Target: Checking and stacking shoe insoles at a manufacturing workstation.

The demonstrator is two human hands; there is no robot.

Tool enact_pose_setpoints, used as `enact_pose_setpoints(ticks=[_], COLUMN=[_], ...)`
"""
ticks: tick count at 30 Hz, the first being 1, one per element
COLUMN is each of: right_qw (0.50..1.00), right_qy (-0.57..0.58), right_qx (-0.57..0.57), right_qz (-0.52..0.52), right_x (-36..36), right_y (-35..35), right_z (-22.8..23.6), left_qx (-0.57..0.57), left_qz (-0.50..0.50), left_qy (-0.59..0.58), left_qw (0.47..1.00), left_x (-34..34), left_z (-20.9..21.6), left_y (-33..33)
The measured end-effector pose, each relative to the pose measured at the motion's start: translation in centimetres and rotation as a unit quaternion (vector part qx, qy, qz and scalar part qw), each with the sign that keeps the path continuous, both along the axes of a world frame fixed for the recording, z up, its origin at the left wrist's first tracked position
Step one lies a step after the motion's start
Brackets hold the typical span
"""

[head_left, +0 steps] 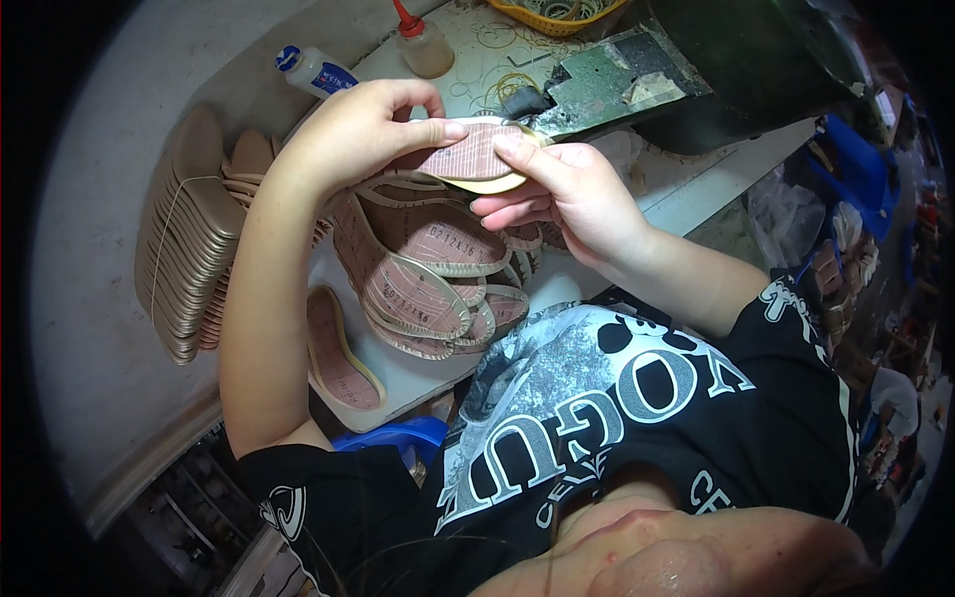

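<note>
A reddish-brown shoe insole point(466, 162) with pale lines and a cream-yellow edge is held between both hands, just in front of the green machine head point(622, 85). My left hand point(363, 134) grips its left part, thumb on top. At its right end, the thumb of my right hand point(577, 194) presses on the upper face and the other fingers curl beneath. The insole's right tip lies close to the machine's small metal working part; whether they touch is not clear. Below the hands lies a heap of similar insoles point(413, 289) with light rims.
A rubber-banded stack of insoles point(189, 249) stands on the left, with a single insole point(343, 353) nearer me. At the back are a white bottle with a blue label point(316, 72), a red-tipped squeeze bottle point(426, 50), loose rubber bands point(497, 38) and a yellow basket point(557, 15).
</note>
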State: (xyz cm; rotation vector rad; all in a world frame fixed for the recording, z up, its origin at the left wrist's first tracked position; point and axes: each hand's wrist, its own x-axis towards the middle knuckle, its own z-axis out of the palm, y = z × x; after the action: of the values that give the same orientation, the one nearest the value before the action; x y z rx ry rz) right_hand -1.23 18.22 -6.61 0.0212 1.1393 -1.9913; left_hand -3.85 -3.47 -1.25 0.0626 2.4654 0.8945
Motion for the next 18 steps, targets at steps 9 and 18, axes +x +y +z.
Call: enact_pose_setpoints(ticks=[9,18], right_qw=[0.998,0.994], right_qy=[0.037,0.026], right_qx=[0.039,0.062], right_qz=[0.041,0.089], right_x=[-1.1,-1.8], right_y=[1.2,1.4], right_z=[0.2,-0.1], left_qx=[0.006,0.118], left_qz=[0.056,0.172], left_qy=[-0.047,-0.08], left_qw=[0.997,0.975], left_x=[3.0,4.3], left_z=[1.2,-0.4], left_y=[2.9,3.1])
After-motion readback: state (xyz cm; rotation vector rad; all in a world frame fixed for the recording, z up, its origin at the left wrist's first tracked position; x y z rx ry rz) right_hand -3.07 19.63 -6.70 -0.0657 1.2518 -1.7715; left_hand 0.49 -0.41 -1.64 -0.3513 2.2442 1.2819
